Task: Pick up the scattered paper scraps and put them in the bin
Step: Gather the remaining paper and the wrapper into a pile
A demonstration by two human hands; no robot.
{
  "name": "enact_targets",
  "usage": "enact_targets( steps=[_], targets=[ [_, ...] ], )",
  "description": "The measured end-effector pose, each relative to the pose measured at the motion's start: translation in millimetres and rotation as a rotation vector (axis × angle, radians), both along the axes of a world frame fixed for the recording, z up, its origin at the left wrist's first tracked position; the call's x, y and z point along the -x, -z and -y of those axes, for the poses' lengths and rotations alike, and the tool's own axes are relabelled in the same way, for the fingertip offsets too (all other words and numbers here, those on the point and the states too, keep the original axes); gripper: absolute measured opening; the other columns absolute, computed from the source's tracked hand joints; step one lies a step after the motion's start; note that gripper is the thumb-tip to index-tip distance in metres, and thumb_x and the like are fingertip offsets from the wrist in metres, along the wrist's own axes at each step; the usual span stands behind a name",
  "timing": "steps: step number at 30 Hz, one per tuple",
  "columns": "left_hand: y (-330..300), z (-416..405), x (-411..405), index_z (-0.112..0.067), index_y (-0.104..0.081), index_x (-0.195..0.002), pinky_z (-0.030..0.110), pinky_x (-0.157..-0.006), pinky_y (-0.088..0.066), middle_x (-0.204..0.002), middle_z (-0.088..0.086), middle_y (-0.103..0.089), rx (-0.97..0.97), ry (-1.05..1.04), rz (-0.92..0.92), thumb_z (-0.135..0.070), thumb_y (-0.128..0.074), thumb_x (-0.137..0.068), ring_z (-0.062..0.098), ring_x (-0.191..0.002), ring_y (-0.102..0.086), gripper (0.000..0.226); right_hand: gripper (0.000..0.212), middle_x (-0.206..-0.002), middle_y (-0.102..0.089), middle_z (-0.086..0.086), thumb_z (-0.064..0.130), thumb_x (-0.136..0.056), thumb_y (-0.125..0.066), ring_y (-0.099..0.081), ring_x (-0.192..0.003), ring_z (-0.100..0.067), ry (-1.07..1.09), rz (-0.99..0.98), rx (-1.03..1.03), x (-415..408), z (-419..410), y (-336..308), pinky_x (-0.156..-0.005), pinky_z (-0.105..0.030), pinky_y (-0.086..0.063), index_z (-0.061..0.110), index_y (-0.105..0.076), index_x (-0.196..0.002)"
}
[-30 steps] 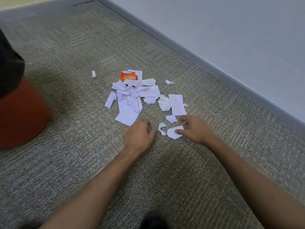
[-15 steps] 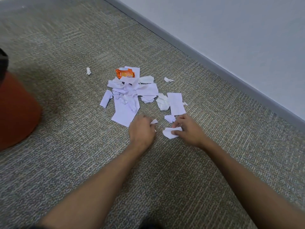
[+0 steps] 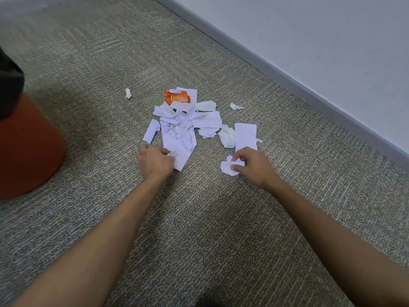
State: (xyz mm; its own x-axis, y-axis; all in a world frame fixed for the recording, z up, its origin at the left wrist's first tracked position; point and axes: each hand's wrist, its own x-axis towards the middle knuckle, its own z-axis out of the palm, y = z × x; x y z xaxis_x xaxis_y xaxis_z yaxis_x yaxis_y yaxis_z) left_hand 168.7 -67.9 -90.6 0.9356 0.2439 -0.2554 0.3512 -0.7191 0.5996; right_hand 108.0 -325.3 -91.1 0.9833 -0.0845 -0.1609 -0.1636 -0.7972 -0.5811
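White paper scraps (image 3: 183,127) lie in a heap on the grey carpet, with an orange snack wrapper (image 3: 177,99) at the far side. My left hand (image 3: 155,161) is at the near corner of the largest sheet (image 3: 178,147), fingers curled and pinching a small scrap. My right hand (image 3: 252,166) pinches a couple of small white scraps (image 3: 228,168) just off the carpet, below a long paper strip (image 3: 245,135). The red bin (image 3: 26,149) with a black liner stands at the left edge, partly out of view.
A crumpled bit (image 3: 128,93) lies apart to the far left of the heap, another (image 3: 235,106) to the far right. A crumpled wad (image 3: 227,136) sits beside the strip. The wall's grey skirting (image 3: 287,78) runs diagonally on the right.
My left hand picked up the small scrap between the hands and moved left to the large sheet's corner. My right hand gathered a second small scrap with the first.
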Motion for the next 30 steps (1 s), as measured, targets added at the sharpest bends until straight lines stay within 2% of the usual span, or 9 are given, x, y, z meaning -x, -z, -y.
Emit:
enact_targets(
  steps=[4, 9, 13, 17, 21, 23, 25, 27, 30],
  targets=[
    [3.2, 1.8, 0.6, -0.003, -0.071, -0.104, 0.042, -0.108, -0.037, -0.135, 0.017, -0.042, 0.056, 0.011, 0.022, -0.006, -0.072, -0.081, 0.033, -0.123, -0.042, 0.024, 0.014, -0.097, -0.069, 0.000, 0.021, -0.073, -0.077, -0.065, -0.088, -0.021, 0.110, -0.001, -0.158, -0.2, -3.1, -0.1, -0.082, -0.043, -0.054, 0.025, -0.068, -0.083],
    [1.3, 12.0, -0.5, -0.005, -0.071, -0.105, 0.041, -0.108, -0.035, -0.134, 0.011, -0.046, 0.066, 0.098, 0.030, -0.015, -0.079, -0.079, 0.028, -0.126, -0.039, 0.029, 0.015, -0.099, -0.069, -0.001, 0.018, -0.074, -0.079, -0.065, -0.089, -0.020, 0.127, -0.004, -0.208, -0.8, -7.2, -4.8, -0.079, -0.036, -0.052, 0.022, -0.069, -0.086],
    [6.1, 16.0, -4.4, -0.014, -0.076, -0.085, 0.050, -0.098, -0.046, -0.106, 0.008, -0.066, 0.135, 0.057, -0.008, -0.015, -0.080, -0.072, 0.028, -0.105, -0.058, 0.014, 0.016, -0.096, -0.068, -0.001, 0.019, -0.074, -0.079, -0.063, -0.084, -0.019, 0.118, -0.008, -0.221, -0.2, -8.6, -7.0, -0.072, -0.032, -0.049, 0.023, -0.069, -0.085],
    [4.6, 18.9, -2.6, -0.015, -0.075, -0.077, 0.050, -0.097, -0.045, -0.089, 0.004, -0.072, 0.154, 0.006, -0.048, -0.012, -0.078, -0.074, 0.027, -0.099, -0.062, 0.005, 0.015, -0.089, -0.068, 0.000, 0.017, -0.074, -0.079, -0.061, -0.077, -0.018, 0.137, -0.011, -0.246, 0.1, -10.7, -10.1, -0.064, -0.027, -0.042, 0.019, -0.070, -0.087],
    [-3.7, 15.5, -0.3, -0.008, -0.068, -0.062, 0.031, -0.063, -0.049, -0.067, 0.005, -0.065, 0.293, -0.005, -0.035, -0.003, -0.076, -0.077, 0.028, -0.072, -0.062, 0.017, 0.014, -0.078, -0.063, 0.010, 0.014, -0.077, -0.079, -0.055, -0.067, -0.010, 0.140, -0.004, -0.315, -1.3, -16.8, -21.3, -0.060, -0.024, -0.038, 0.013, -0.071, -0.088],
    [-13.0, 10.9, 1.1, -0.003, -0.073, -0.077, 0.030, -0.067, -0.052, -0.081, 0.006, -0.069, 0.343, 0.014, 0.010, -0.004, -0.078, -0.078, 0.023, -0.081, -0.066, 0.005, 0.013, -0.085, -0.065, 0.010, 0.015, -0.077, -0.080, -0.056, -0.073, -0.010, 0.130, 0.025, -0.317, -4.5, -20.9, -29.7, -0.061, -0.022, -0.039, 0.015, -0.070, -0.087],
    [-29.4, 3.8, 1.3, 0.001, -0.073, -0.087, 0.035, -0.078, -0.054, -0.097, 0.012, -0.072, 0.354, 0.040, 0.082, -0.005, -0.078, -0.078, 0.026, -0.091, -0.067, 0.012, 0.013, -0.088, -0.069, 0.003, 0.018, -0.077, -0.080, -0.059, -0.075, -0.015, 0.112, 0.069, -0.319, -9.3, -27.7, -42.0, -0.063, -0.022, -0.042, 0.018, -0.070, -0.084],
    [-51.3, -6.4, 0.1, 0.003, -0.073, -0.087, 0.035, -0.078, -0.051, -0.097, 0.012, -0.071, 0.372, 0.059, 0.156, -0.004, -0.077, -0.079, 0.025, -0.089, -0.065, 0.011, 0.013, -0.084, -0.070, -0.001, 0.020, -0.076, -0.081, -0.057, -0.072, -0.018, 0.092, 0.121, -0.335, -16.9, -38.3, -60.6, -0.063, -0.025, -0.041, 0.018, -0.070, -0.084],
    [-93.9, -27.2, -1.0, 0.002, -0.072, -0.089, 0.028, -0.072, -0.046, -0.091, 0.008, -0.066, 0.429, 0.043, 0.262, -0.004, -0.076, -0.081, 0.018, -0.083, -0.061, 0.011, 0.014, -0.075, -0.065, 0.009, 0.018, -0.076, -0.081, -0.053, -0.065, -0.005, 0.047, 0.250, -0.346, -33.1, -62.1, -104.4, -0.060, -0.020, -0.041, 0.022, -0.069, -0.083]
  ],
)
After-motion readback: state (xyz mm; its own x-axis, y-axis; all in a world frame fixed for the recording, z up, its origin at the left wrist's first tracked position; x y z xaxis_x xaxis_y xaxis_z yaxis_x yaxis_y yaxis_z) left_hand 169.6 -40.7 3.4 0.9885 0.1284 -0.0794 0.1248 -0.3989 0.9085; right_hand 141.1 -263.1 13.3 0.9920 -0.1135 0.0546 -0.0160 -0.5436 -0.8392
